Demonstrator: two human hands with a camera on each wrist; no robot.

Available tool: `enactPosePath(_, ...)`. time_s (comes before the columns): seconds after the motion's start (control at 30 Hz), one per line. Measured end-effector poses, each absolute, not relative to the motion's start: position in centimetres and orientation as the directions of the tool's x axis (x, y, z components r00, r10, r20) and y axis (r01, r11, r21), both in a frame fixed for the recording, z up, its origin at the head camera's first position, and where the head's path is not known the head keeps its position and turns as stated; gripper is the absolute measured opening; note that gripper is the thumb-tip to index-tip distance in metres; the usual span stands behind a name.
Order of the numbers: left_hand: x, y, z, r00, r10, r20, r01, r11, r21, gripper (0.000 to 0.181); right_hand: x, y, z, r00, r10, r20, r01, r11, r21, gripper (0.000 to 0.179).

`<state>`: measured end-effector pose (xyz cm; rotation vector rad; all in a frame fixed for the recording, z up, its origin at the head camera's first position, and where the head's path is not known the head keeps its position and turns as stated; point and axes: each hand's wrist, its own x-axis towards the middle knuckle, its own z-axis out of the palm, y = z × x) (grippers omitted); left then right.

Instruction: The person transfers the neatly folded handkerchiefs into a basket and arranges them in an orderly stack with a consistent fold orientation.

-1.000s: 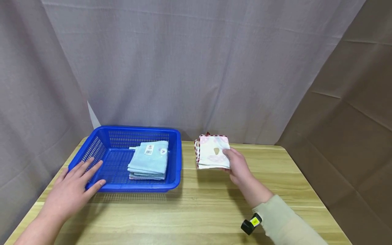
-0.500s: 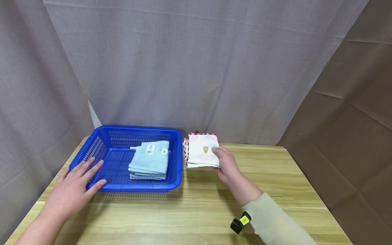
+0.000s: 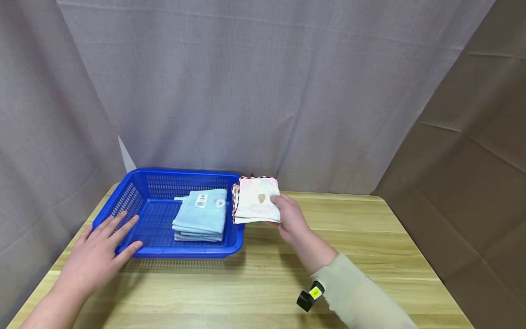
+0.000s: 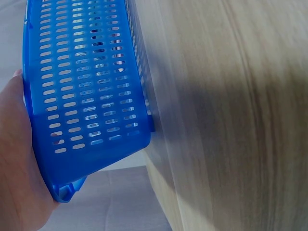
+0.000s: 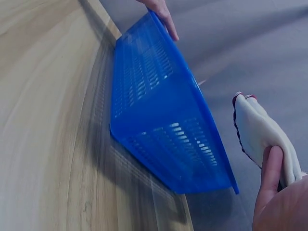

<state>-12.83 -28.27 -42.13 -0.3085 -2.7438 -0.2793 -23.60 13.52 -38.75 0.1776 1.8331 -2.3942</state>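
Note:
In the head view my right hand (image 3: 291, 218) pinches a folded white towel (image 3: 256, 205) with a red checked edge and a tan patch, thumb on top and fingers beneath. The towel overlaps the right rim of a blue plastic basket (image 3: 181, 250); the right wrist view shows it raised above that rim. My left hand (image 3: 96, 256) rests on the basket's front left corner with its fingers spread and fairly straight. Inside the basket, toward the right, lies a stack of folded light blue towels (image 3: 201, 214) with a white label on top.
The basket stands at the left of a wooden table (image 3: 263, 288). A grey curtain (image 3: 267, 91) hangs along the back, and a brown cloth wall (image 3: 464, 183) closes the right side. A small black device (image 3: 310, 296) is strapped to my right wrist.
My right hand has carried the white towel leftward, from beside the basket to over its right rim. My left hand and the stack of blue towels have stayed in place.

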Motion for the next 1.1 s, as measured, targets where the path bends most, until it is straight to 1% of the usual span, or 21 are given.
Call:
enactPosePath(0.27,-12.9,-28.3,-42.2,-0.907,0.176,0.383,0.251,0.956,0.153,0.065,-23.5,11.7,-38.4,-0.986,-0.077,-0.147,0.163,-0.286,-0.944,0.043)
enactPosePath(0.57,-12.8,-28.2,-42.1,-0.905,0.177,0.387,0.25,0.957,0.147,0.065,-23.0,9.9,-37.9,-0.975,-0.163,-0.15,0.194,-0.305,-0.933,0.042)
enactPosePath(1.1,-12.8,-28.2,-42.2,-0.904,0.181,0.387,0.253,0.956,0.146,0.065,-22.6,6.7,-37.5,-0.959,-0.208,-0.192,0.249,-0.302,-0.92,0.044)
